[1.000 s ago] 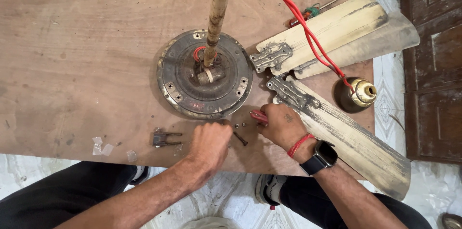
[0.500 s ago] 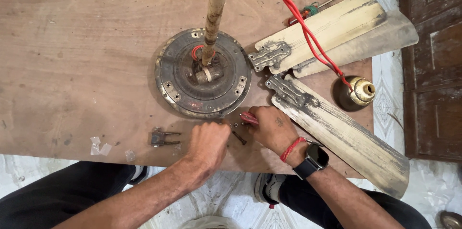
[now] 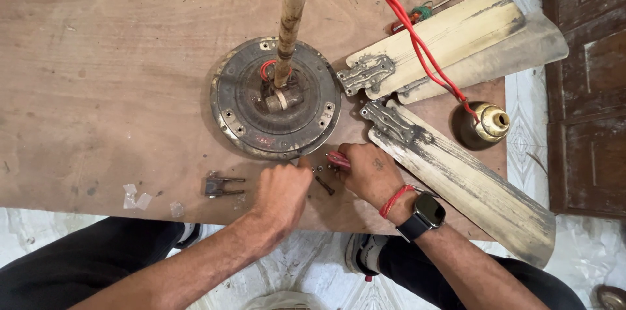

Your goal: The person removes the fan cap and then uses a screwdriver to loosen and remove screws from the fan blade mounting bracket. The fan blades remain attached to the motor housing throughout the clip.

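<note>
On brown plywood [image 3: 98, 56], right hand [image 3: 368, 173] grips a red-handled tool [image 3: 338, 159]; left hand [image 3: 282, 192] curled over small screws [image 3: 319, 170]

red wires [image 3: 404, 20], cream streaked fan blades [image 3: 456, 33], brown board [image 3: 117, 56].

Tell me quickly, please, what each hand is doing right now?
Left hand: curled, knuckles up, over small screws on the wooden board; whether it holds anything cannot be told.
Right hand: closed on a red-handled tool.

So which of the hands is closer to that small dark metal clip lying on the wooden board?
Left. The left hand lies just right of the small dark metal clip; the right hand sits farther right, beyond it.
</note>
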